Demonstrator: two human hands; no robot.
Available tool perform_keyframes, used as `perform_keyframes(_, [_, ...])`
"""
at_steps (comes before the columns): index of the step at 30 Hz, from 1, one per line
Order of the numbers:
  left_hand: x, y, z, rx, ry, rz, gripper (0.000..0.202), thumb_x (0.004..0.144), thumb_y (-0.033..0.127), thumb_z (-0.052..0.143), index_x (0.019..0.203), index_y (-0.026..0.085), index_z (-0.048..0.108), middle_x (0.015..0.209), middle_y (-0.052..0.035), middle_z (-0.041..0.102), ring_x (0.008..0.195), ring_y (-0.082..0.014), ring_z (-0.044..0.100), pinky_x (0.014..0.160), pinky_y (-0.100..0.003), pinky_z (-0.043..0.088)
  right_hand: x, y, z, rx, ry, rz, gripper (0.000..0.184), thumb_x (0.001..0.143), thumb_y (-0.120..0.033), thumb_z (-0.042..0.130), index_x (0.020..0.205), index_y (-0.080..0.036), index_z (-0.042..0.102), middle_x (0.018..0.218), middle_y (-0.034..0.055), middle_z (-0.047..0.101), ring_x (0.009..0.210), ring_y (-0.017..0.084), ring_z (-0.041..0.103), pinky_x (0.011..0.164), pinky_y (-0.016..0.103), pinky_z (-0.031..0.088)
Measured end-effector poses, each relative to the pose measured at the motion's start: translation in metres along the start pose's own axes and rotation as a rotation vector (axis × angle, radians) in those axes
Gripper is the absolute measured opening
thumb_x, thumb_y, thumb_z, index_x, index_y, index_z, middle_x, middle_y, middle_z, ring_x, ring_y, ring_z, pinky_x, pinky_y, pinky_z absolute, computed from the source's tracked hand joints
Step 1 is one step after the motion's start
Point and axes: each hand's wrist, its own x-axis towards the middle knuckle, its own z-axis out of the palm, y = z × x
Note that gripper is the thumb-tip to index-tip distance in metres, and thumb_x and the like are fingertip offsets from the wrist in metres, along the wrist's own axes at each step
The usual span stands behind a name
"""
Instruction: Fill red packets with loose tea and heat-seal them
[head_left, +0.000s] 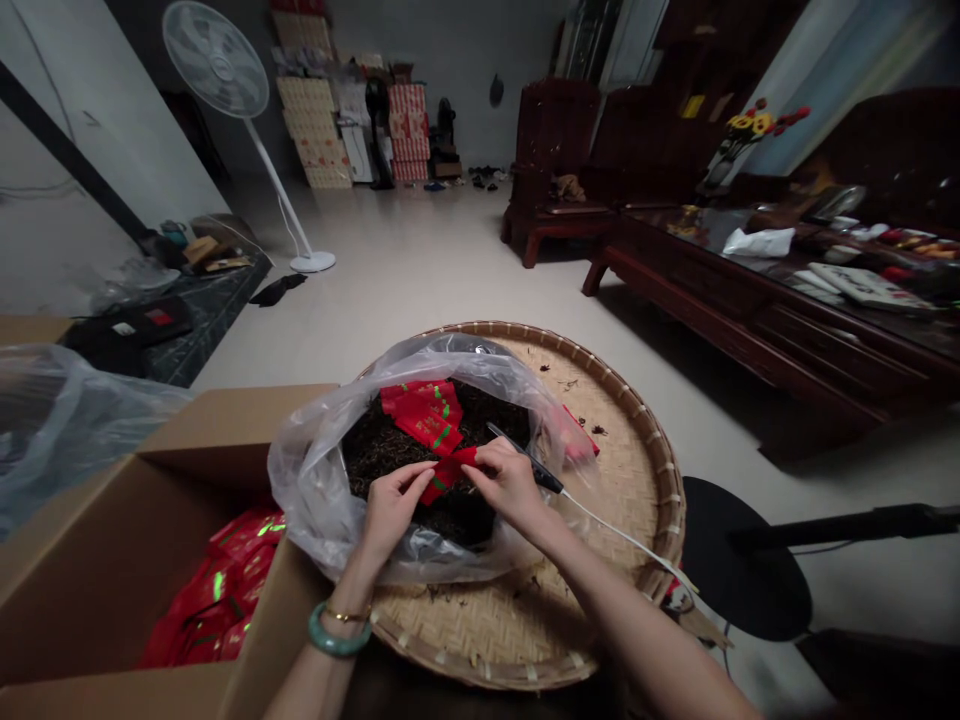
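Observation:
Between my two hands is a small red packet [448, 474] with green marks, held over the open plastic bag [307, 470]. My left hand [397, 505], below a green bangle, pinches the packet's left edge with thumb and forefinger. Its right edge is pinched by my right hand [510, 480]. Dark dried leaves that look like tea [360, 450] fill the bag, and more red packets [424, 408] lie on them. A dark pen-like tool [544, 475] with a white cord rests beside my right hand, partly hidden by it.
The bag stands on a round woven bamboo tray [637, 420]. At left, an open cardboard box [90, 560] contains several red packets [225, 580]. A black round stand base [735, 560] is at right. Farther off are a dark wooden table [750, 310] and a white fan [277, 180].

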Motion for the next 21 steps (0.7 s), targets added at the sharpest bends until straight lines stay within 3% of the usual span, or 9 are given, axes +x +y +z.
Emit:
perform_keyframes(5, [0.004, -0.003, 0.003, -0.363, 0.063, -0.173, 0.038, 0.064, 0.042, 0.073, 0.088, 0.013, 0.073, 0.079, -0.0074, 0.075, 0.068, -0.0184, 0.068, 0.067, -0.029, 0.055, 0.001, -0.001, 0.006, 0.371, -0.065, 0.325, 0.020, 0.080, -0.038, 0.059, 0.074, -0.019, 0.057, 0.065, -0.0020, 0.056, 0.058, 0.012, 0.050, 0.055, 0.023, 0.045])
perform_keyframes(9, [0.004, -0.003, 0.005, -0.500, 0.129, -0.185, 0.037, 0.064, 0.042, 0.074, 0.087, 0.013, 0.071, 0.084, -0.0085, 0.075, 0.074, -0.0179, 0.069, 0.073, -0.029, 0.054, 0.006, -0.009, 0.005, 0.844, -0.309, 0.558, 0.034, 0.070, -0.046, 0.069, 0.089, -0.020, 0.060, 0.075, -0.0023, 0.063, 0.067, 0.013, 0.059, 0.060, 0.026, 0.052])
perform_keyframes(12, [0.002, 0.001, 0.005, -0.392, 0.122, -0.101, 0.034, 0.071, 0.043, 0.069, 0.088, 0.013, 0.070, 0.090, -0.0097, 0.074, 0.083, -0.0200, 0.069, 0.079, -0.031, 0.053, 0.010, -0.008, 0.006, 0.995, -0.480, 0.638, 0.038, 0.064, -0.042, 0.076, 0.089, -0.016, 0.066, 0.083, 0.0018, 0.068, 0.075, 0.013, 0.063, 0.070, 0.026, 0.053])
perform_keyframes(17, [-0.002, 0.008, 0.002, -0.343, 0.145, -0.080, 0.050, 0.075, 0.045, 0.066, 0.113, 0.012, 0.060, 0.091, -0.0108, 0.074, 0.086, -0.0222, 0.070, 0.079, -0.033, 0.055, 0.010, 0.000, 0.014, 1.016, -0.298, 0.701, 0.038, 0.062, -0.040, 0.078, 0.089, -0.014, 0.069, 0.080, 0.0033, 0.071, 0.067, 0.012, 0.064, 0.060, 0.023, 0.053])
perform_keyframes(19, [-0.003, 0.011, 0.003, -0.384, 0.144, -0.104, 0.060, 0.076, 0.047, 0.065, 0.123, 0.012, 0.053, 0.092, -0.0113, 0.074, 0.084, -0.0221, 0.071, 0.074, -0.032, 0.057, 0.008, -0.003, 0.013, 1.057, -0.348, 0.690, 0.040, 0.063, -0.037, 0.078, 0.095, -0.015, 0.068, 0.085, 0.0041, 0.071, 0.071, 0.013, 0.065, 0.063, 0.025, 0.054])
perform_keyframes(21, [-0.004, 0.014, 0.005, -0.385, 0.133, -0.105, 0.062, 0.076, 0.048, 0.064, 0.125, 0.012, 0.050, 0.093, -0.0117, 0.074, 0.085, -0.0224, 0.071, 0.074, -0.031, 0.057, 0.007, -0.008, 0.010, 1.134, -0.478, 0.711, 0.044, 0.064, -0.034, 0.079, 0.102, -0.015, 0.066, 0.095, 0.0061, 0.071, 0.081, 0.016, 0.066, 0.071, 0.029, 0.054])
